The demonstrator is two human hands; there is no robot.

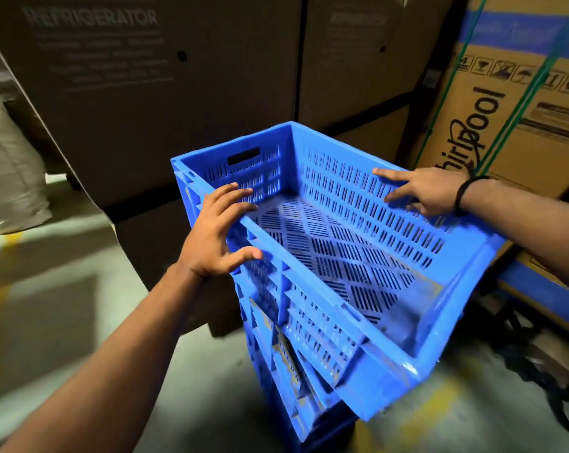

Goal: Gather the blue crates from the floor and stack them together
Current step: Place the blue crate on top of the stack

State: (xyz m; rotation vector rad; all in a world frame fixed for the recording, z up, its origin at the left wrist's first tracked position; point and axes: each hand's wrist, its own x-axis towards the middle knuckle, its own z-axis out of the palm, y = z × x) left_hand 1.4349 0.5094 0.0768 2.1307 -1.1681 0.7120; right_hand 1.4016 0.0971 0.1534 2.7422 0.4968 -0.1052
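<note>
Blue crates are piling up, and the top crate (342, 243) sits on the stack (276, 371) but skewed, its near corner hanging out past the crates beneath. The left hand (214, 233) has the left rim, fingers bent over the edge and thumb pressed on the outer wall. The right hand (423, 191) lies on the far wall with fingers fairly straight against the slats; its thumb is hidden. The job now looks like squaring up: swing that overhanging corner back, line the rims up, then let it drop level so it seats rather than rocks.

It's tight in here. A Whirlpool carton (492, 119) stands just beside the right side, a dark refrigerator carton (129, 93) is close behind, a grey sack (11, 165) is off left, and a black tangle (538, 364) lies on the floor (64, 305) near the stack's foot.
</note>
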